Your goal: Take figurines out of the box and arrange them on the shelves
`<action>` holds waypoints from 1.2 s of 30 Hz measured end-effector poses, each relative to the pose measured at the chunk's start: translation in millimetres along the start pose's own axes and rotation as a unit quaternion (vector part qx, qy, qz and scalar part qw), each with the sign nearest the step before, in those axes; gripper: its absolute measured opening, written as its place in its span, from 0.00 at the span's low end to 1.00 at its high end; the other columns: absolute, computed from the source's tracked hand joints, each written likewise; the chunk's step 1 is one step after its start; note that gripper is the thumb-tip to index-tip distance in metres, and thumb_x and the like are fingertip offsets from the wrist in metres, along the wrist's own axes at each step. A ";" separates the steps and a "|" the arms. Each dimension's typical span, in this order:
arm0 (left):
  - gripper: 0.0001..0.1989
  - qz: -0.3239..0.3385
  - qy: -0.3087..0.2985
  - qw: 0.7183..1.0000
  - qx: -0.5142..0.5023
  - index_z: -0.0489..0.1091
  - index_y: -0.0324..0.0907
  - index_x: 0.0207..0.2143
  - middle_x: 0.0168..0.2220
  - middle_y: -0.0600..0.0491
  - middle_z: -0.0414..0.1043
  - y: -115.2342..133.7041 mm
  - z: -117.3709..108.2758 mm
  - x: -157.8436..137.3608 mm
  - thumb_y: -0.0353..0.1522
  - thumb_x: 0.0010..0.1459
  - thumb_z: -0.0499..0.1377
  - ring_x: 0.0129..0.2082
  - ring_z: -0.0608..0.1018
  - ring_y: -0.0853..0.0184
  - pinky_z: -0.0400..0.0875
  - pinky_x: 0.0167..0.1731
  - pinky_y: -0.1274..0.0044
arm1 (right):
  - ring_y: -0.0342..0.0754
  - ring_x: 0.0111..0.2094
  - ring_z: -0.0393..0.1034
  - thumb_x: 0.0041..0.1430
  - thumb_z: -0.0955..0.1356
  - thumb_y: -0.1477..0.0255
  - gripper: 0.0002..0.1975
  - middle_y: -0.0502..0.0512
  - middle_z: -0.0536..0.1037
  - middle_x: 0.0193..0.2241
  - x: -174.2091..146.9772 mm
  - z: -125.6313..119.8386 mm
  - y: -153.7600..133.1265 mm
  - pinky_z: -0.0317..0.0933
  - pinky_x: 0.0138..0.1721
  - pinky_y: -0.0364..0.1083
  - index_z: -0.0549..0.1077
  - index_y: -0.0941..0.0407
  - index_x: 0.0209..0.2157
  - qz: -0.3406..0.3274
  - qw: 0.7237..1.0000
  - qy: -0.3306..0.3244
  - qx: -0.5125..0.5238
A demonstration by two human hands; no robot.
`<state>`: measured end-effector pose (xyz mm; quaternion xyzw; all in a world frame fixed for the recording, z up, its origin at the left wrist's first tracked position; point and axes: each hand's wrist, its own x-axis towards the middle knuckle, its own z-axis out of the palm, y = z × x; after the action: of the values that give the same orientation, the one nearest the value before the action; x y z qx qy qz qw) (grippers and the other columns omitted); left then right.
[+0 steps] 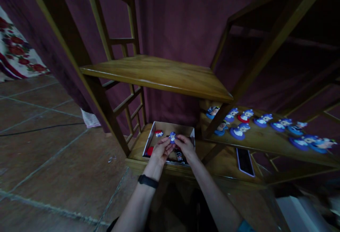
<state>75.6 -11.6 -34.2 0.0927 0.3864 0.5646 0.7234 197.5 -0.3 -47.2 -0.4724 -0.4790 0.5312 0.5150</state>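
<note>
Between my two hands I hold a small blue-and-white figurine (172,137) over an open shallow cardboard box (189,133). My left hand (161,150), with a black band on its wrist, is closed on the figurine's left side. The fingers of my right hand (186,146) pinch it from the right. Inside the box lie a red-and-white figurine (159,133), a red piece (150,151) at the left, partly hidden, and a dark figurine (179,155) below my hands. The box rests on the low wooden shelf.
Several figurines on round bases, such as one on a red base (245,116), stand on the shelf board (255,141) at right. A phone (245,162) lies lower down. An upper wooden shelf (156,74) juts out above the box, with slanting wooden posts (106,118) on either side.
</note>
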 end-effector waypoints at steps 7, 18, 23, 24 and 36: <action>0.12 0.114 0.030 0.993 0.022 0.69 0.37 0.31 0.25 0.52 0.74 -2.7 0.8 0.1 0.18 0.42 0.61 0.25 0.76 0.70 0.72 0.30 0.77 | 0.48 0.42 0.68 0.46 0.68 0.67 0.20 0.53 0.75 0.40 -7.0 8.5 -5.8 0.61 0.44 0.47 0.70 0.53 0.44 -0.046 0.997 -0.014 -0.068; 0.11 0.206 0.008 0.977 0.061 0.72 0.37 0.29 0.26 0.53 0.73 -11.4 15.2 -4.9 0.27 0.37 0.64 0.25 0.73 0.72 0.67 0.29 0.79 | 0.47 0.37 0.69 0.48 0.67 0.65 0.17 0.51 0.75 0.36 -7.8 9.4 -11.1 0.62 0.40 0.45 0.68 0.52 0.42 -0.091 0.983 0.077 -0.141; 0.13 0.189 -0.005 0.980 0.055 0.72 0.37 0.29 0.24 0.54 0.72 -10.8 16.3 -8.4 0.28 0.37 0.66 0.24 0.73 0.72 0.66 0.29 0.80 | 0.47 0.33 0.69 0.48 0.67 0.65 0.15 0.49 0.74 0.32 -7.4 6.0 -10.6 0.62 0.35 0.44 0.68 0.51 0.40 -0.082 0.974 0.094 -0.191; 0.13 0.189 -0.005 0.980 0.054 0.72 0.37 0.29 0.24 0.54 0.72 -11.1 16.1 -8.4 0.28 0.37 0.66 0.24 0.73 0.73 0.66 0.29 0.79 | 0.47 0.33 0.69 0.48 0.66 0.64 0.15 0.49 0.74 0.32 -7.9 5.7 -11.3 0.62 0.35 0.44 0.68 0.51 0.40 -0.081 0.971 0.095 -0.202; 0.13 0.179 -0.015 0.983 0.036 0.71 0.38 0.30 0.25 0.54 0.73 -12.4 16.5 -7.6 0.28 0.37 0.66 0.25 0.73 0.72 0.67 0.30 0.79 | 0.47 0.34 0.68 0.49 0.66 0.66 0.14 0.50 0.74 0.34 -12.9 7.5 -18.2 0.61 0.36 0.44 0.67 0.51 0.40 -0.105 0.960 0.109 -0.237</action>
<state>95.3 -17.7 -26.5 0.1945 0.3726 0.6690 0.6130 192.0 -13.1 -28.3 -0.5825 -0.5792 0.2910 0.4904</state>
